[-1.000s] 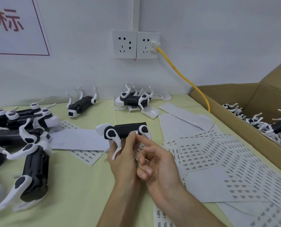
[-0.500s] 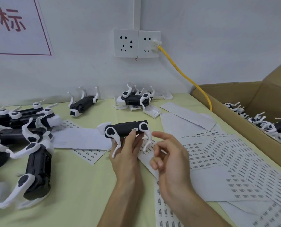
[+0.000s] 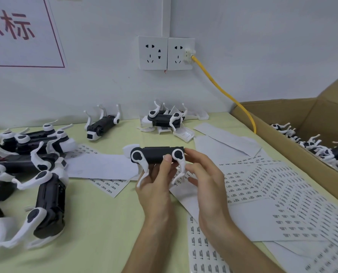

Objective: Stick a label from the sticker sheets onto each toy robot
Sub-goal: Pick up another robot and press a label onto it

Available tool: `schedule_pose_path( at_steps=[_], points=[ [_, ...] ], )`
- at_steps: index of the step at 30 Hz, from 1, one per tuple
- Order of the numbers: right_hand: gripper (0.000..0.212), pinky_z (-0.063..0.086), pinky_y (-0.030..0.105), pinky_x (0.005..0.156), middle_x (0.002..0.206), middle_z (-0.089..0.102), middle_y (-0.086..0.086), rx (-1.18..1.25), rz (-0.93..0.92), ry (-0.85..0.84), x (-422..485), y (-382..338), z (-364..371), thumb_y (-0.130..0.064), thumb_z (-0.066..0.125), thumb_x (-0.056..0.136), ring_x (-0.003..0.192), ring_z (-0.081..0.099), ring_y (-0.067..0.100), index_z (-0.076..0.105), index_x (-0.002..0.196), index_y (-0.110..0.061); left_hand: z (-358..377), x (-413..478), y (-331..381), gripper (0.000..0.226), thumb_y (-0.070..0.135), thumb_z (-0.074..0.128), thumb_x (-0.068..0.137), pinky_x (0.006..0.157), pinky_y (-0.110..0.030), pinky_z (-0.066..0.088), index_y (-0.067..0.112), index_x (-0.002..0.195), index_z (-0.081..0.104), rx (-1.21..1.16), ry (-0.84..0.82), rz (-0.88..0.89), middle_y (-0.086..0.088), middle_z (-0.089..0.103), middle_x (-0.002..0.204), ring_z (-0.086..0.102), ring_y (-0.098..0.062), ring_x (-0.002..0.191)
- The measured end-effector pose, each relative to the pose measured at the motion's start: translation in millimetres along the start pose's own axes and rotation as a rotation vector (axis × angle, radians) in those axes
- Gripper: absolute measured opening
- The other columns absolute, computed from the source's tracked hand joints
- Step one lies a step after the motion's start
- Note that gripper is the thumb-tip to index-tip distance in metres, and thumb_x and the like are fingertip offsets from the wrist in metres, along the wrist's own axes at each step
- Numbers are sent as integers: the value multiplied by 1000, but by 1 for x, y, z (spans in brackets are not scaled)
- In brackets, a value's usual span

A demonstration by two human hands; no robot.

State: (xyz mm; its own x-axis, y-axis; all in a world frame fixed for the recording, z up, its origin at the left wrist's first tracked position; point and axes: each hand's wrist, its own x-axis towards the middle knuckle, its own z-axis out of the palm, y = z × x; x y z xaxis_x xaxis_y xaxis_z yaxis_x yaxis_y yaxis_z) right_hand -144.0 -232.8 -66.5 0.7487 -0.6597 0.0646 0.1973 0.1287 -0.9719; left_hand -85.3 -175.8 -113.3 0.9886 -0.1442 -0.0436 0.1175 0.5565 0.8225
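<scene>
The left hand (image 3: 156, 186) holds one toy robot (image 3: 154, 157) in the air, above the middle of the bench (image 3: 97, 223). The hand comes from below. Its fingers are curled behind the black body, and the thumb presses on the near side of the body, between the two white legs that hang down. The toy robot is level, with its white head to the left and its rear end to the right. A small white label (image 3: 163, 157) shows on the black side, just beside the tip of the thumb and partly covered by it.

The right hand (image 3: 207, 184) is at the rear end of the same toy robot. Its fingers are bent. The index finger touches the rear end, and the thumb lies just beside the rear leg. I cannot tell if this hand really grips the toy or only touches it.

The sticker sheets (image 3: 262, 186) lie spread on the bench under and to the right of both hands, and some overlap each other. A pile of toy robots (image 3: 36, 164) lies at the left of the bench, well apart from the hands. More of them lie near the wall and inside the cardboard box (image 3: 282, 146) at the right.
</scene>
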Motion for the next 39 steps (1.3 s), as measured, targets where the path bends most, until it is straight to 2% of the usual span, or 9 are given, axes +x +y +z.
schedule_pose_path(
  at_steps=[3, 8, 15, 20, 22, 26, 33, 36, 39],
  points=[
    [23, 49, 8, 71, 100, 76, -17, -19, -58, 0, 0, 1, -1, -12, 71, 91, 93, 70, -1, 75, 100, -33, -1, -2, 1, 36, 37, 85, 77, 97, -48, 57, 14, 105, 79, -34, -11, -13, -14, 79, 105, 76, -31, 103],
    [19, 50, 19, 81, 105, 75, -17, -48, -90, -5, 3, 7, -1, -20, 76, 90, 99, 71, 5, 73, 99, -36, 0, -2, 2, 22, 31, 78, 91, 106, -64, 49, 11, 100, 79, -73, 14, -48, -22, 76, 112, 74, -38, 108],
    [22, 48, 10, 68, 99, 74, -16, -85, -79, -6, 8, 12, -5, -18, 79, 85, 92, 69, 4, 70, 98, -33, -1, -1, 2, 26, 33, 85, 80, 96, -46, 58, 17, 99, 80, -16, 7, -36, -14, 79, 108, 75, -34, 104],
    [42, 47, 17, 83, 116, 65, -18, -207, -26, -88, 17, 10, -10, -41, 84, 76, 107, 61, -4, 64, 112, -36, 0, 0, 0, 24, 30, 72, 93, 79, -31, 60, 11, 106, 75, 46, -20, -3, -12, 79, 103, 77, -27, 95],
    [38, 54, 20, 79, 116, 67, -11, -222, 15, -210, 22, 6, -12, -31, 83, 83, 96, 69, 5, 65, 116, -34, 0, -1, 2, 26, 31, 67, 97, 79, -35, 59, 8, 109, 73, 49, -33, -8, -13, 79, 104, 77, -28, 94],
    [34, 59, 28, 76, 112, 69, -5, -274, -2, -294, 30, -1, -20, -20, 84, 81, 88, 73, 24, 70, 111, -29, 1, -5, 6, 31, 32, 58, 104, 95, -52, 56, 3, 110, 71, 63, -26, -13, -20, 77, 109, 74, -38, 103],
    [46, 59, 27, 75, 110, 71, -4, -233, -20, -307, 34, -3, -27, -21, 90, 72, 90, 74, 22, 69, 111, -28, 7, -8, 10, 49, 43, 42, 109, 94, -50, 56, 8, 108, 76, 138, -37, -13, -13, 80, 103, 75, -35, 103],
    [45, 59, 27, 76, 109, 71, -2, -240, -19, -301, 36, -4, -31, -20, 91, 73, 88, 74, 21, 70, 111, -28, 7, -8, 13, 46, 52, 57, 96, 98, -53, 56, 11, 108, 76, 176, -85, 1, -13, 79, 107, 75, -34, 105],
    [47, 62, 39, 84, 108, 72, -3, -279, -13, -311, 36, -6, -33, -32, 91, 66, 84, 75, 23, 71, 108, -29, 5, -9, 12, 42, 53, 65, 86, 102, -58, 53, 17, 102, 79, 190, -72, 17, -11, 79, 106, 75, -33, 104]
  ],
)
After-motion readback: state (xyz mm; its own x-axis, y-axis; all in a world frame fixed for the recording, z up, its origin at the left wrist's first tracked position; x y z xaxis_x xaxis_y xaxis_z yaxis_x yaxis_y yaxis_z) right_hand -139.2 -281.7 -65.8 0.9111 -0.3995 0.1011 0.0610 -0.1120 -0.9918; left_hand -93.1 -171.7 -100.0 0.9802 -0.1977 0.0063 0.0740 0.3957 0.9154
